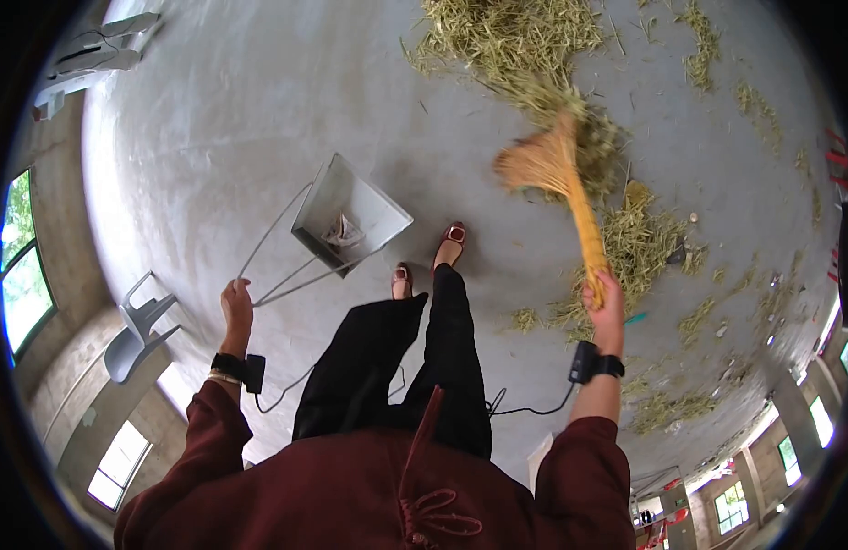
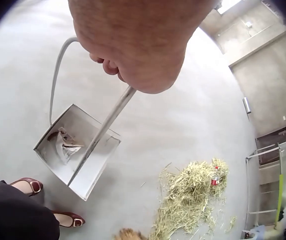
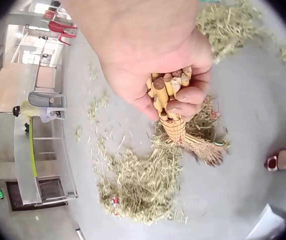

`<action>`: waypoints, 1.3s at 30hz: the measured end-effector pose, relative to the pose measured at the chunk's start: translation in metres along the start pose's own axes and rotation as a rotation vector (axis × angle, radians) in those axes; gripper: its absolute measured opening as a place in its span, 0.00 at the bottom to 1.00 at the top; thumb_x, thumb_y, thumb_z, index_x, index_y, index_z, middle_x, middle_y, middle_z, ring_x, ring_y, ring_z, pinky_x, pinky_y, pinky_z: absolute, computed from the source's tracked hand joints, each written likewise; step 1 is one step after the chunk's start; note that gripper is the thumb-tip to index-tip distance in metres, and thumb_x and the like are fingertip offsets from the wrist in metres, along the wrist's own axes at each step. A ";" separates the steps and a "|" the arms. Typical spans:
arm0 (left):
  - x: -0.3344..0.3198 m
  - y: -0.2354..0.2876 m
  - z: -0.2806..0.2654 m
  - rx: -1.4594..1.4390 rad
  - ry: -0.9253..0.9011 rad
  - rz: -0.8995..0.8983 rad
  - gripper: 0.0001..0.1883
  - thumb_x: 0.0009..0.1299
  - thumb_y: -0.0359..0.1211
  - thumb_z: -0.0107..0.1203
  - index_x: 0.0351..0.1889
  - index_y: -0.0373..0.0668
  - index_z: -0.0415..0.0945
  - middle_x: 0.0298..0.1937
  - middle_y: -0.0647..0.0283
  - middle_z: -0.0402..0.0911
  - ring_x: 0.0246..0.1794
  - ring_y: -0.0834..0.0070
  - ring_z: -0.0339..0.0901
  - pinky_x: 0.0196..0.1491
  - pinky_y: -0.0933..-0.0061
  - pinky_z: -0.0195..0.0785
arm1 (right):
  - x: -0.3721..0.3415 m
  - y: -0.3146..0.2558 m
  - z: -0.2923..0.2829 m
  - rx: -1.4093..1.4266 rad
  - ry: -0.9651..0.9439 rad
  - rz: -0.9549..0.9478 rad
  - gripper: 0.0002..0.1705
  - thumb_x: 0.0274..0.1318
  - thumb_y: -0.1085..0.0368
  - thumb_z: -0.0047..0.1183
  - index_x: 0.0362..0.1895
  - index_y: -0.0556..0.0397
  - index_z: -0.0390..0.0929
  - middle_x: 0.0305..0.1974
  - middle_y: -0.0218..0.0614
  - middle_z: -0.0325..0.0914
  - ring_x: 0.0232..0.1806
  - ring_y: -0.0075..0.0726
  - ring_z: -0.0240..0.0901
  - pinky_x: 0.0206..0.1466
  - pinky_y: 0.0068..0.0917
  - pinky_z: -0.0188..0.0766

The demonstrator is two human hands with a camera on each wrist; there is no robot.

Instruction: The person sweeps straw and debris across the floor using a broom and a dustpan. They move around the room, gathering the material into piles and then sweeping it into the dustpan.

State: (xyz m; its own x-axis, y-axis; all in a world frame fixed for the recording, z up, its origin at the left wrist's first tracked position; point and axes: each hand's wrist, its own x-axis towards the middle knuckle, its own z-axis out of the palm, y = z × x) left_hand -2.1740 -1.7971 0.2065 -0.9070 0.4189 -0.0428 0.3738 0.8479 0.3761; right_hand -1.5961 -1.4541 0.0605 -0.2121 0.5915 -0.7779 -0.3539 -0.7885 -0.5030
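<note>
The right hand grips the yellow handle of a straw broom, its bristles fanned out over a pile of dry straw. From the right wrist view, the fingers of that hand curl round the bundled handle ends. The left hand holds the long wire handle of a metal dustpan, which rests on the floor with crumpled scraps inside. In the left wrist view the hand covers the top of the dustpan's handle.
More straw lies scattered along the right side of the floor. A grey chair stands at the left by the wall. The person's red shoes are beside the dustpan. Red chairs show in the right wrist view.
</note>
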 end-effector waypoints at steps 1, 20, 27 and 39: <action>0.006 0.014 -0.003 0.004 -0.020 -0.014 0.18 0.63 0.37 0.38 0.29 0.32 0.76 0.14 0.58 0.67 0.17 0.71 0.64 0.25 0.67 0.57 | -0.005 -0.008 -0.019 0.004 0.071 -0.011 0.19 0.54 0.63 0.47 0.51 0.44 0.65 0.23 0.34 0.68 0.16 0.22 0.63 0.14 0.16 0.57; 0.140 0.074 0.007 0.032 0.014 0.200 0.18 0.65 0.36 0.37 0.28 0.33 0.75 0.21 0.51 0.73 0.25 0.62 0.70 0.32 0.64 0.62 | 0.001 0.049 0.255 0.396 -0.499 0.116 0.26 0.53 0.65 0.44 0.58 0.39 0.58 0.29 0.42 0.68 0.19 0.27 0.62 0.17 0.19 0.60; 0.161 0.074 -0.012 0.100 -0.048 0.095 0.17 0.65 0.36 0.38 0.28 0.34 0.75 0.18 0.53 0.70 0.22 0.64 0.68 0.29 0.63 0.60 | 0.121 0.066 0.442 0.274 -0.619 0.301 0.23 0.51 0.67 0.46 0.54 0.44 0.62 0.25 0.40 0.67 0.17 0.28 0.63 0.15 0.21 0.58; 0.195 0.086 -0.011 0.082 -0.125 0.082 0.16 0.65 0.37 0.39 0.27 0.35 0.74 0.17 0.53 0.70 0.21 0.62 0.69 0.29 0.63 0.60 | 0.066 -0.053 0.195 0.120 0.022 0.053 0.18 0.52 0.63 0.48 0.49 0.46 0.65 0.23 0.36 0.67 0.15 0.23 0.61 0.13 0.15 0.54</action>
State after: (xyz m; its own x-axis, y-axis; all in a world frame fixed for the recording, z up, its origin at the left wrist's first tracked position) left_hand -2.3213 -1.6459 0.2408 -0.8437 0.5203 -0.1323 0.4644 0.8310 0.3063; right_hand -1.7692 -1.3403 0.1088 -0.2134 0.5449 -0.8109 -0.4499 -0.7916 -0.4135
